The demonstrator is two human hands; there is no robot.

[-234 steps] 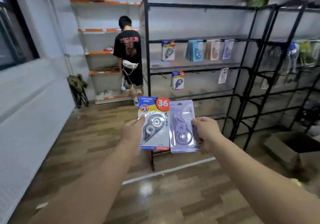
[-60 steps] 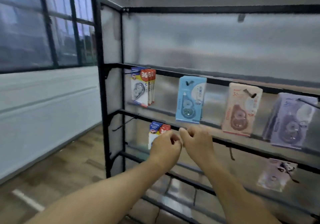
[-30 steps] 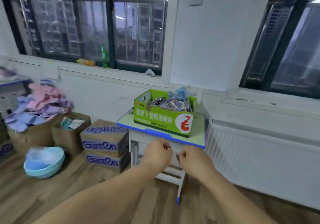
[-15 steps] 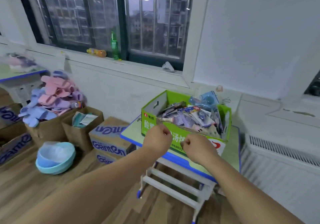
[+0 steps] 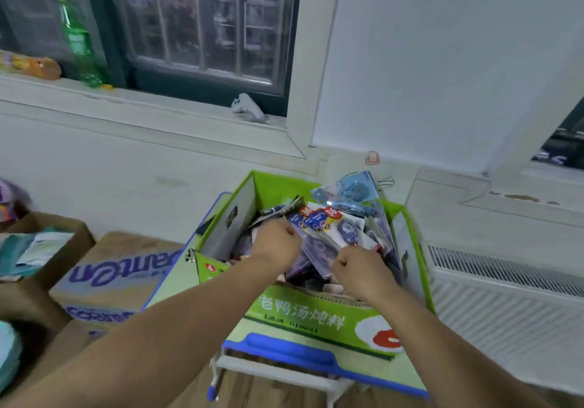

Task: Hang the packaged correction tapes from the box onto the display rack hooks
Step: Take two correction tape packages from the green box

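A green cardboard box stands on a small table with a blue edge. It is heaped with packaged correction tapes, blue-and-red cards and purple ones, and a blue pack sticks up at the back. My left hand hovers over the left part of the heap with its fingers curled into a fist. My right hand is a fist over the front right of the heap. I see no pack held in either hand. The display rack is out of view.
Brown cartons sit on the floor to the left, one open with papers. A radiator runs along the wall at right. On the window sill stand a green bottle and a small white object.
The view has swung from the rack to the window wall and closed in on the green box. Both fists have moved from in front of the box to above its contents.
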